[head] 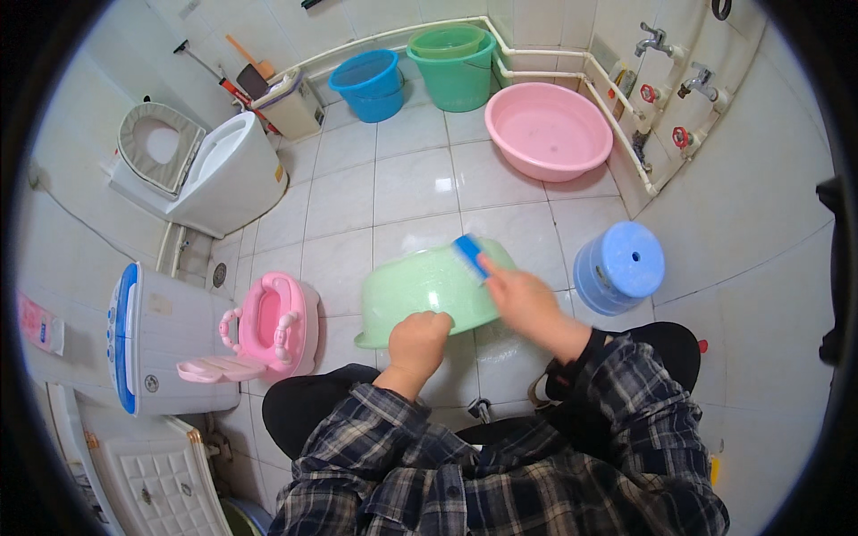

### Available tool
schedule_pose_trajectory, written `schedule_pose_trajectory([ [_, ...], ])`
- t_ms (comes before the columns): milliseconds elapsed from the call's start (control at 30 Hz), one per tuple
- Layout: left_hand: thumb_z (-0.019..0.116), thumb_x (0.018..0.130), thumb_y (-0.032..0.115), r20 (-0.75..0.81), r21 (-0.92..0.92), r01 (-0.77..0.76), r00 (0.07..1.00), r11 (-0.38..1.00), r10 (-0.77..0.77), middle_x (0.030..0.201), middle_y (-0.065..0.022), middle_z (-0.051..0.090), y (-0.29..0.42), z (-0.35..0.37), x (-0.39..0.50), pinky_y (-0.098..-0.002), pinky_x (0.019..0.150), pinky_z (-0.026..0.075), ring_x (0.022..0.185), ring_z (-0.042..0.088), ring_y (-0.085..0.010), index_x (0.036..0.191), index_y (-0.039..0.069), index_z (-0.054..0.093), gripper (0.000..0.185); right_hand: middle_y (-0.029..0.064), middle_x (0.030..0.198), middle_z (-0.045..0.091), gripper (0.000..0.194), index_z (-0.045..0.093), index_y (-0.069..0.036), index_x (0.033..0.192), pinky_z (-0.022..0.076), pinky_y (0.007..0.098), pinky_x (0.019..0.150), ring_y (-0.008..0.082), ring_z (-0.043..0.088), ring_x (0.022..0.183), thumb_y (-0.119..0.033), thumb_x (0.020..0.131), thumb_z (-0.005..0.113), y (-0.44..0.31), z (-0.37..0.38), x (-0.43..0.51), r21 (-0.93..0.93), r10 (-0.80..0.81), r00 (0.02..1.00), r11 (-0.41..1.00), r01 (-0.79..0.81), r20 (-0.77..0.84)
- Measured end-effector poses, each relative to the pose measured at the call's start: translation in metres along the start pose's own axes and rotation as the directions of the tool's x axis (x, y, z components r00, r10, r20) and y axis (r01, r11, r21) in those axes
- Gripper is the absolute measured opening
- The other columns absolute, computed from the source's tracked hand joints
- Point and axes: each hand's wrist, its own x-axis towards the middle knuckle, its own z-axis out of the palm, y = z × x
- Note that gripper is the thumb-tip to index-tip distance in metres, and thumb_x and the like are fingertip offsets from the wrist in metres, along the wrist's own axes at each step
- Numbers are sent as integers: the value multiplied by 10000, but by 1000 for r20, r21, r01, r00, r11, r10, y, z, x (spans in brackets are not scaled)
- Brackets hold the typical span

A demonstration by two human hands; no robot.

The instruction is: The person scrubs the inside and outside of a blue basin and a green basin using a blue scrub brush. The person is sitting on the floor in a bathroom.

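A light green plastic basin [409, 285] is tipped on its side on the tiles before me, its outer wall showing and wet with shine. My left hand [417, 345] grips the rim on the side closest to me. In my right hand [526, 301] is a blue scrubbing brush [471, 256], with its pale bristles against the basin's outer wall. The brush is slightly blurred. The basin's inside is hidden from me.
A blue plastic stool [627, 261] stands at the right. Further off are a pink basin [516, 157], a green bucket [456, 87] and a blue bucket [369, 90]. A pink child's potty [305, 321], a washing machine [181, 335] and a toilet [234, 174] line the left. Taps [653, 41] project from the wall.
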Motion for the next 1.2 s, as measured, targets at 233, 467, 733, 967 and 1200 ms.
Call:
schedule_pose_trajectory([
  [233, 598, 722, 163, 32, 15, -182, 983, 983, 181, 647, -26, 513, 8, 9, -12, -373, 501, 462, 607, 575, -223, 720, 160, 516, 82, 223, 942, 682, 407, 557, -202, 1351, 507, 509, 733, 408, 649, 834, -232, 948, 503, 29, 0, 8, 10, -47, 979, 999, 46, 197],
  [467, 599, 708, 164, 109, 21, -269, 958, 963, 266, 655, -15, 515, 2, 8, -21, -369, 497, 459, 609, 576, -220, 720, 163, 530, 70, 226, 887, 672, 391, 572, -233, 1332, 501, 507, 713, 404, 645, 780, -262, 944, 528, 24, -1, 4, -15, 118, 988, 993, -120, -103],
  [733, 601, 705, 157, 87, 0, -247, 965, 969, 246, 641, -12, 510, 4, 14, -24, -366, 497, 458, 601, 574, -216, 737, 165, 561, 52, 214, 886, 675, 391, 568, -238, 1340, 510, 484, 712, 407, 643, 794, -272, 954, 515, 24, 0, 5, 59, 115, 989, 991, -121, 94],
  [967, 599, 711, 169, 68, -6, -198, 978, 980, 198, 649, -17, 524, 5, 21, -23, -369, 502, 466, 623, 583, -219, 700, 163, 530, 70, 205, 910, 687, 395, 563, -247, 1343, 513, 496, 724, 408, 650, 806, -262, 953, 504, -2, -9, -1, 58, -23, 985, 998, 14, 168],
  [1200, 597, 714, 161, 97, 19, -171, 981, 985, 169, 648, -21, 526, 4, 21, -23, -374, 511, 473, 625, 585, -226, 695, 154, 527, 73, 219, 865, 676, 385, 567, -237, 1332, 502, 516, 721, 428, 643, 783, -260, 951, 517, 16, -7, 11, -51, 190, 979, 980, -195, -80],
])
